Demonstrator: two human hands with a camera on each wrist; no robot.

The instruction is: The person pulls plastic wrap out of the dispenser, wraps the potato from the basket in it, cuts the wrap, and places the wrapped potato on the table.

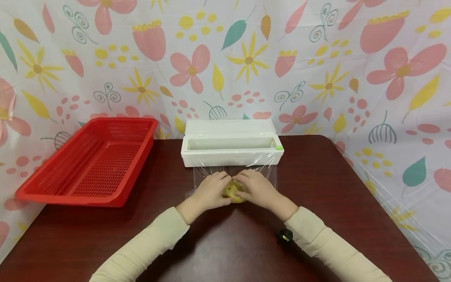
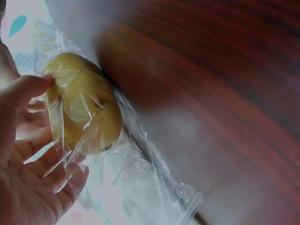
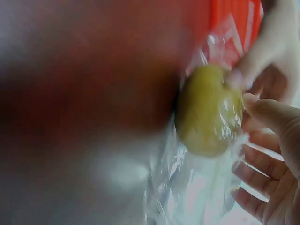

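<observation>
A yellow potato [image 1: 233,192] with small dark spots lies on clear cling film [image 1: 201,176] at the middle of the table. The film runs out from the front of a white dispenser box [image 1: 232,159]. My left hand [image 1: 212,190] curls round the potato's left side, its thumb on the film-covered skin in the left wrist view. From the other side my right hand [image 1: 259,188] curls round it, thumb and fingers at the film along its edge. Glossy creased film [image 2: 77,105] covers the potato's face, and loose film [image 3: 187,187] spreads beside it.
On the left of the dark wooden table [image 1: 225,250] stands a red perforated basket [image 1: 68,199]. The dispenser's lid [image 1: 230,127] is raised, and a green tab [image 1: 279,148] sits at its right end. A flower-patterned curtain [image 1: 299,51] hangs behind.
</observation>
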